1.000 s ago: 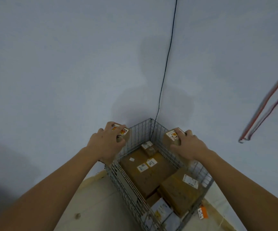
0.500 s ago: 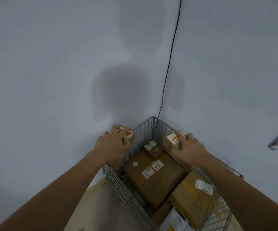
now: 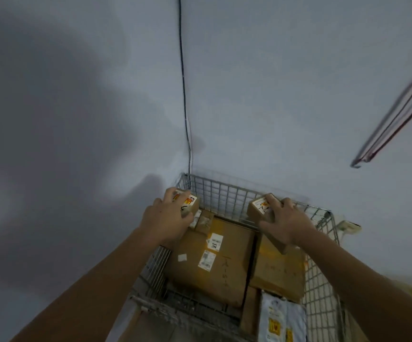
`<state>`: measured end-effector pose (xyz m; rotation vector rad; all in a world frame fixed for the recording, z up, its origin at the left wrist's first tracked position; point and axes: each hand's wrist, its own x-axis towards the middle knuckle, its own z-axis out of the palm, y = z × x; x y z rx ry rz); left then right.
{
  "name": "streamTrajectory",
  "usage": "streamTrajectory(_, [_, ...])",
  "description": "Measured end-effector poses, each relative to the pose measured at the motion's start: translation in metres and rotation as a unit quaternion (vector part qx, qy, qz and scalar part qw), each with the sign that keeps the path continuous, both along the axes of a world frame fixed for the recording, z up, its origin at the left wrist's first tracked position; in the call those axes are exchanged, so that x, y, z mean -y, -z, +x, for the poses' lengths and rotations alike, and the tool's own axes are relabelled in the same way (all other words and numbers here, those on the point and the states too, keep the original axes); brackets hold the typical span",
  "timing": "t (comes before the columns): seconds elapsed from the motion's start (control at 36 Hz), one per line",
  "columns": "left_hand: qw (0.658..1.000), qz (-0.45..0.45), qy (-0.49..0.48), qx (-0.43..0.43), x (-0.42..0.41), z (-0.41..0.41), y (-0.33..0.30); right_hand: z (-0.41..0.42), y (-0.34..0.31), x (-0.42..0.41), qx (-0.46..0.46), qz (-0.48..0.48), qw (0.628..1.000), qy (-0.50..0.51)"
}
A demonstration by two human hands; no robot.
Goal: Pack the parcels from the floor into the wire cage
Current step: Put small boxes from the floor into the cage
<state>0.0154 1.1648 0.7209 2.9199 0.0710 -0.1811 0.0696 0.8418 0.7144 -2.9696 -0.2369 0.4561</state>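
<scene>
The wire cage (image 3: 227, 193) stands in a corner of the room, holding several cardboard parcels. My left hand (image 3: 166, 219) grips a small brown box with orange stickers (image 3: 190, 203) above the cage's far left corner. My right hand (image 3: 286, 222) grips a second small brown box with a white label (image 3: 259, 208) above the far right part of the cage. Below them lies a large flat carton (image 3: 214, 262) with white labels, beside another carton (image 3: 277, 270). A white plastic mailer (image 3: 281, 319) sits at the near right.
Pale walls meet in a corner behind the cage, with a black cable (image 3: 184, 90) running down it. Red and grey cords (image 3: 395, 119) hang at the upper right. A white fitting (image 3: 349, 227) sticks out of the right wall. A floor strip shows by the cage's near left.
My view has moved closer over the cage. Both hands, each still holding its small box, have moved in over the cage's far end.
</scene>
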Motion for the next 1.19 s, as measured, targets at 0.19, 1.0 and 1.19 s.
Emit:
streamTrajectory(0.19, [0.998, 0.012, 0.068, -0.001, 0.02, 0.073, 0.052, 0.034, 0.052, 0.002, -0.031, 0.018, 0.998, 0.052])
streamTrajectory(1.0, [0.982, -0.108, 0.068, -0.14, 0.049, 0.254, 0.527, 0.172, 0.508, -0.066, -0.175, 0.166, 0.923, 0.299])
streamTrajectory(1.19, [0.987, -0.1, 0.115, -0.059, 0.071, 0.302, 0.614, 0.212, 0.61, -0.065, -0.153, 0.18, 0.909, 0.344])
